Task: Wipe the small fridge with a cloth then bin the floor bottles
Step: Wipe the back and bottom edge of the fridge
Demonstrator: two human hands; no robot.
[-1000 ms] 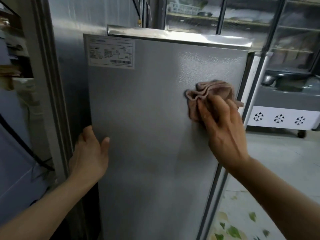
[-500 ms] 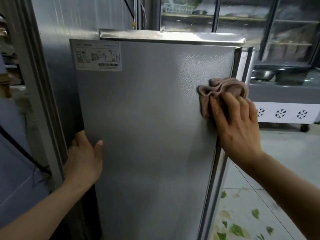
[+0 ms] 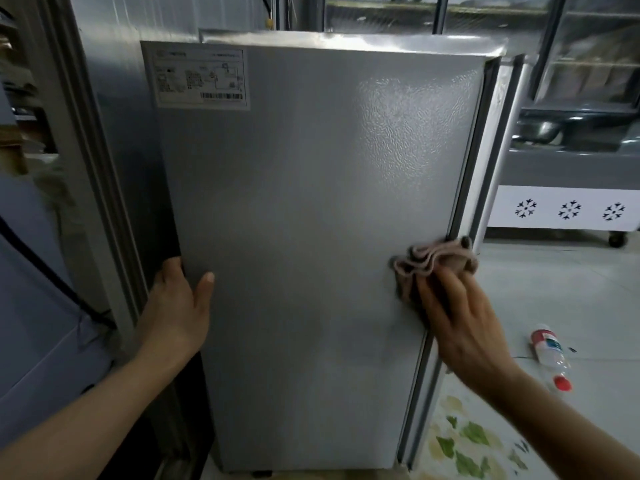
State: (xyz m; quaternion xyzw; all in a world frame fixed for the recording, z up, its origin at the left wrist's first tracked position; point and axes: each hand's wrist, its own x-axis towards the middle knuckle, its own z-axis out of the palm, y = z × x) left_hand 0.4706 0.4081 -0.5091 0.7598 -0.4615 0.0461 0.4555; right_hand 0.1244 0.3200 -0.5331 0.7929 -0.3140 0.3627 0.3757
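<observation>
Wiping fridge side panel, right edge, mid-height.
Right hand [image 3: 464, 327] presses the cloth [image 3: 433, 263] flat on the small fridge [image 3: 311, 237], fingers [image 3: 446, 292] extended over it, bunched cloth just above the fingertips. Left hand [image 3: 180, 306] grips the rear edge, thumb on the panel, bracing. Best: overlapping vertical passes, firm pressure, re-fold cloth. Bottle [image 3: 552, 356] lies on floor [image 3: 571, 292], right of the wiping fingers, not yet binned.

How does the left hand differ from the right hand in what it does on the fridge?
The left hand grips the rear edge of the small fridge with nothing in it, while the right hand presses a pink cloth against the panel near the front edge. The left hand's thumb lies on the panel; the right hand's fingers lie spread over the cloth. Both touch the same grey side at a similar height.
</observation>
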